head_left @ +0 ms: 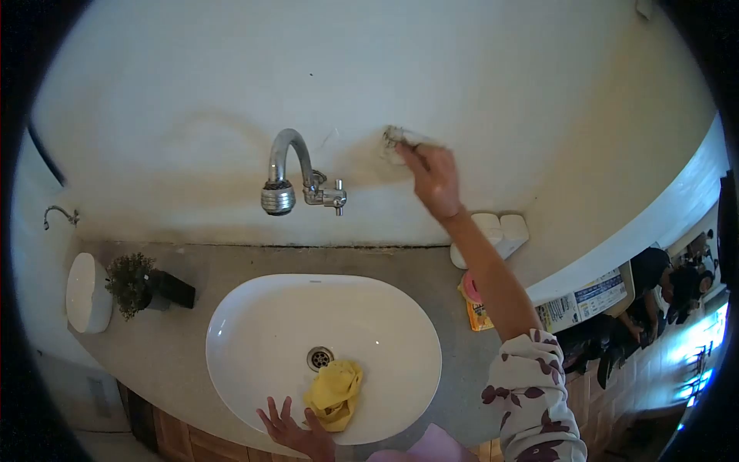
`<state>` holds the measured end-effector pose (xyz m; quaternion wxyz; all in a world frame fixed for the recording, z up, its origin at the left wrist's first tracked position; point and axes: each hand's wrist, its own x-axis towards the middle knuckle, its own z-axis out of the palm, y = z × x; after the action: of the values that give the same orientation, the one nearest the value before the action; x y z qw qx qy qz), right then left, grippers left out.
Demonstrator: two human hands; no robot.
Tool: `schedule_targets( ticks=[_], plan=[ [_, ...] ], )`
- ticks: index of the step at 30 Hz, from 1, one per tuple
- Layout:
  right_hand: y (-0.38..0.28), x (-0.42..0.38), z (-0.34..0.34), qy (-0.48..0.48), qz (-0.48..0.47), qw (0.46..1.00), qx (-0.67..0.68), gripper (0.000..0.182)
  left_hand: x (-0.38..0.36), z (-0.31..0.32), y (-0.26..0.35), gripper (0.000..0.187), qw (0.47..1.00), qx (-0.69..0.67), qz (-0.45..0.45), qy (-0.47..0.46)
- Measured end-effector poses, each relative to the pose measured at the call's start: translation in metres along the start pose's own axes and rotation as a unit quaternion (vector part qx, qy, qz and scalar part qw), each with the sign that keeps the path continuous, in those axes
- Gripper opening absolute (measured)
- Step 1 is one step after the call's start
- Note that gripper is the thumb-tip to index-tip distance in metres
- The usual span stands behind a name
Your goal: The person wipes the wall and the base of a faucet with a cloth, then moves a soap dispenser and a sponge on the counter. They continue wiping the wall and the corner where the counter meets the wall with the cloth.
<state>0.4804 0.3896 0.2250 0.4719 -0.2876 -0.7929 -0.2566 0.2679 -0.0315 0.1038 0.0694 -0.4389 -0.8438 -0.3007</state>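
Note:
My right hand [436,179] is raised to the wall to the right of the faucet [289,173]. Its fingers are pinched together at a rough grey patch [391,140] on the wall, and whatever they hold is too small to make out. Down at the front rim of the white sink [239,339], my left hand [299,433] lies with its fingers spread, holding nothing. Just right of it, a crumpled yellow cloth [336,394] rests in the basin, close to the drain [319,357].
A potted plant [129,285] and a white oval basin [87,292] stand on the counter's left. White containers [504,235], a pink item [471,286] and an orange packet [479,316] sit at right, partly behind my forearm. People [654,300] are beyond the curved wall.

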Motion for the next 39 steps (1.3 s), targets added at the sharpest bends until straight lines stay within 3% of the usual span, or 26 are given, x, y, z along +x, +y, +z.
schedule_targets(
  ticks=[1,3,4,6,8,9,12,14,16,18,19,20,21,22,24,25,28,29,31,34,39],
  plan=[
    [-0.001,-0.019,0.015,-0.002,0.003,1.0,-0.003,0.035,0.0,0.005,0.0,0.053,1.0,0.0,0.003,-0.003],
    [-0.007,-0.079,0.041,-0.104,0.027,0.988,0.113,0.037,-0.004,0.01,0.0,0.057,0.993,-0.088,-0.072,0.038],
    [-0.012,-0.115,0.049,-0.131,-0.005,0.987,0.091,0.032,-0.005,0.009,0.0,0.057,0.993,-0.088,-0.071,0.036],
    [-0.023,-0.157,0.045,-0.151,-0.033,0.986,0.066,0.027,-0.002,0.006,-0.001,0.049,0.999,0.047,0.003,-0.017],
    [-0.023,-0.169,0.036,-0.242,0.051,0.966,0.074,0.029,-0.002,0.007,-0.001,0.052,0.999,0.037,-0.004,-0.001],
    [-0.021,-0.159,0.031,-0.239,0.053,0.967,0.07,0.029,-0.003,0.008,0.001,0.057,0.999,0.027,-0.015,0.008],
    [-0.034,-0.115,-0.024,-0.251,0.095,0.958,0.101,0.031,-0.004,-0.002,0.005,0.051,0.998,0.037,-0.005,-0.054],
    [-0.053,-0.1,-0.073,-0.242,0.211,0.925,0.202,0.036,-0.002,-0.001,-0.001,0.048,0.998,0.022,-0.013,-0.049],
    [-0.074,-0.127,-0.118,-0.214,0.286,0.907,0.222,0.037,0.003,-0.005,0.004,0.05,0.999,0.006,-0.02,-0.036],
    [-0.093,-0.161,-0.168,-0.305,0.368,0.854,0.208,0.032,0.016,-0.009,0.025,0.05,0.982,-0.167,-0.089,-0.027],
    [-0.103,-0.194,-0.185,-0.291,0.4,0.843,0.213,0.031,0.026,-0.013,0.048,0.05,0.982,-0.167,-0.087,-0.026],
    [-0.114,-0.225,-0.198,-0.276,0.431,0.831,0.217,0.03,0.039,-0.018,0.082,0.052,0.961,-0.258,-0.036,-0.092],
    [-0.127,-0.248,-0.214,-0.239,0.516,0.789,0.232,0.028,0.051,-0.018,0.115,0.054,0.926,-0.345,0.015,-0.155],
    [-0.139,-0.268,-0.231,-0.199,0.595,0.739,0.246,0.026,0.061,-0.008,0.143,0.056,0.907,-0.349,0.092,-0.217],
    [-0.158,-0.304,-0.263,-0.148,0.752,0.548,0.336,0.019,0.076,0.02,0.203,0.058,0.864,-0.341,0.225,-0.294],
    [-0.168,-0.32,-0.273,-0.147,0.749,0.55,0.339,0.019,0.08,0.037,0.235,0.058,0.846,-0.332,0.284,-0.307],
    [-0.189,-0.365,-0.298,-0.056,0.824,0.217,0.521,0.039,0.088,0.119,0.3,0.068,0.833,-0.314,0.315,-0.329],
    [-0.192,-0.38,-0.301,-0.051,0.824,0.221,0.52,0.039,0.09,0.145,0.316,0.073,0.836,-0.285,0.358,-0.303],
    [-0.196,-0.404,-0.301,-0.046,0.775,0.112,0.621,0.044,0.092,0.167,0.344,0.079,0.834,-0.256,0.399,-0.281],
    [-0.192,-0.413,-0.303,-0.034,0.749,0.1,0.654,0.046,0.101,0.185,0.366,0.091,0.835,-0.127,0.462,-0.271],
    [-0.188,-0.437,-0.3,-0.023,0.692,0.038,0.72,0.045,0.107,0.192,0.386,0.09,0.847,-0.056,0.452,-0.275]
  ],
)
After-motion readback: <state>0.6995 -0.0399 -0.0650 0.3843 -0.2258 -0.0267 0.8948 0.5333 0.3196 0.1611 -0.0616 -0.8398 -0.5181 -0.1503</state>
